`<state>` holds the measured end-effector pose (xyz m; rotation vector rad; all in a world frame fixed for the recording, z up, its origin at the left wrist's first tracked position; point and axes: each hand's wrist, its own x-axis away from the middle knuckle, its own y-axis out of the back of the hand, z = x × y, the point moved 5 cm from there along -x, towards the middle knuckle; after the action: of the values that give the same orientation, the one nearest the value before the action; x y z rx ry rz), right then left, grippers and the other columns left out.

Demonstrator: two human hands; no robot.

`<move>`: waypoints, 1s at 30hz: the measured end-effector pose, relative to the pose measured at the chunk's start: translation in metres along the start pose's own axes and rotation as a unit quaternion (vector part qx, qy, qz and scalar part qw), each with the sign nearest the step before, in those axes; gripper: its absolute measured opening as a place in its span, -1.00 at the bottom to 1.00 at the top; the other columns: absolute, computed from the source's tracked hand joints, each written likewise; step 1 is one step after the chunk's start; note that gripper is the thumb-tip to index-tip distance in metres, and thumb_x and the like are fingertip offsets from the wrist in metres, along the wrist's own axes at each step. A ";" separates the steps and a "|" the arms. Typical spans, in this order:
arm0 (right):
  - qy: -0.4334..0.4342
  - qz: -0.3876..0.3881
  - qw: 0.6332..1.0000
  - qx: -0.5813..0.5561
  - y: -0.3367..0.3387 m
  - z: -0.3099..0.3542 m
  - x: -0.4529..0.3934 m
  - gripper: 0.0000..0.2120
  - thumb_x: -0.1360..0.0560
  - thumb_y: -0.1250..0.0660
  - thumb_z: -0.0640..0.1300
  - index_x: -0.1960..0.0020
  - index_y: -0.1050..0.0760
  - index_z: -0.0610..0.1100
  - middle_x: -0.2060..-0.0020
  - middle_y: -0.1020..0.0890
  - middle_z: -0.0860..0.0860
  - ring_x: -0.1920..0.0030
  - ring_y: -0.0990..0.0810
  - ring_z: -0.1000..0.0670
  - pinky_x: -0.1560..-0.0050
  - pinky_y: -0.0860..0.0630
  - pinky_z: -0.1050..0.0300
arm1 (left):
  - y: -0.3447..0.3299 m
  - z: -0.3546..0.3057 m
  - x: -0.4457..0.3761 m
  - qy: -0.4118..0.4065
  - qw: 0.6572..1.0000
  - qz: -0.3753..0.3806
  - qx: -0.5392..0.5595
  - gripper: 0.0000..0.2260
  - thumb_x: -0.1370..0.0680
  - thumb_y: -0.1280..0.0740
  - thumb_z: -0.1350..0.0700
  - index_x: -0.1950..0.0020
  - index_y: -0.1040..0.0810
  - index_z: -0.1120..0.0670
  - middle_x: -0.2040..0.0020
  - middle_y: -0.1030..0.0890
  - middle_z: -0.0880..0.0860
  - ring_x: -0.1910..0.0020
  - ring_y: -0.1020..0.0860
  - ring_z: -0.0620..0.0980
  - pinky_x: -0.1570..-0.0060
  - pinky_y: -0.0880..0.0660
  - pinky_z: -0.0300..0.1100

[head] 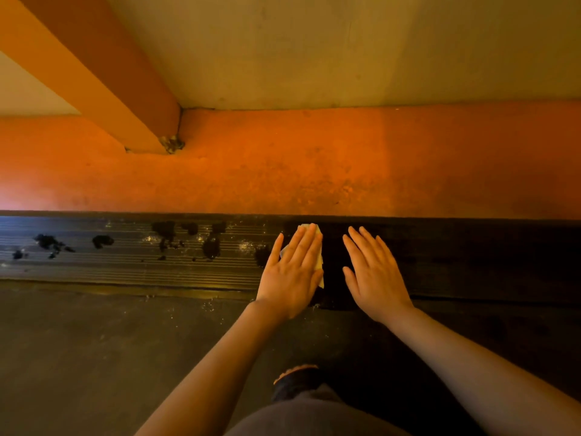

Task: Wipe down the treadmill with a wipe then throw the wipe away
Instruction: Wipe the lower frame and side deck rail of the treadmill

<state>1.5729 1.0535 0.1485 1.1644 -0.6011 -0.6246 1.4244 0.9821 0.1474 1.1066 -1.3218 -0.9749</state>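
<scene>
Left hand (290, 272) flat, fingers straight and close together, pressing a pale wipe (317, 247) down onto the ribbed dark side rail (132, 262) of the treadmill. Wipe mostly hidden under the palm, with its edges peeking out past the fingertips and along the thumb-opposite side. Right hand (374, 275) just beside it, also flat and spread a little, palm down on the same rail, holding nothing. Dark wet-looking blotches (166, 229) and pale specks scattered along the rail to the left of the hands; possibly damp patches, hard to tell in the dim orange light. Treadmill belt (94, 357) nearer the camera, dull grey. Orange floor (283, 165) beyond the rail, with an orange post (103, 67) rising from it.
</scene>
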 end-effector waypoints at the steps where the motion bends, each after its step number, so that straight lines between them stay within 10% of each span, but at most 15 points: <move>1: 0.007 -0.003 1.000 -0.001 0.001 0.002 -0.004 -0.43 -0.61 0.03 0.06 -0.52 -0.29 -0.20 -0.50 -0.35 -0.15 -0.52 -0.27 -0.15 -0.49 -0.23 -0.14 | 0.003 0.002 -0.007 0.020 1.000 0.007 0.010 -0.41 -0.64 0.27 -0.14 -0.62 0.20 0.08 -0.61 0.25 0.05 -0.58 0.29 0.02 -0.51 0.36 0.06; 30: 0.025 -0.047 0.998 0.024 -0.012 0.017 -0.018 -0.51 -0.64 -0.12 -0.03 -0.50 -0.32 -0.21 -0.51 -0.32 -0.19 -0.53 -0.25 -0.20 -0.48 -0.21 -0.16 | -0.008 0.011 0.027 0.095 0.995 -0.005 0.016 -0.43 -0.69 0.10 -0.11 -0.63 0.05 0.15 -0.63 0.04 0.13 -0.60 0.10 0.09 -0.52 0.10 0.03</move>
<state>1.5470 1.0525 0.1397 1.2559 -0.5230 -0.6618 1.4153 0.9534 0.1451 1.2000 -1.1828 -0.8364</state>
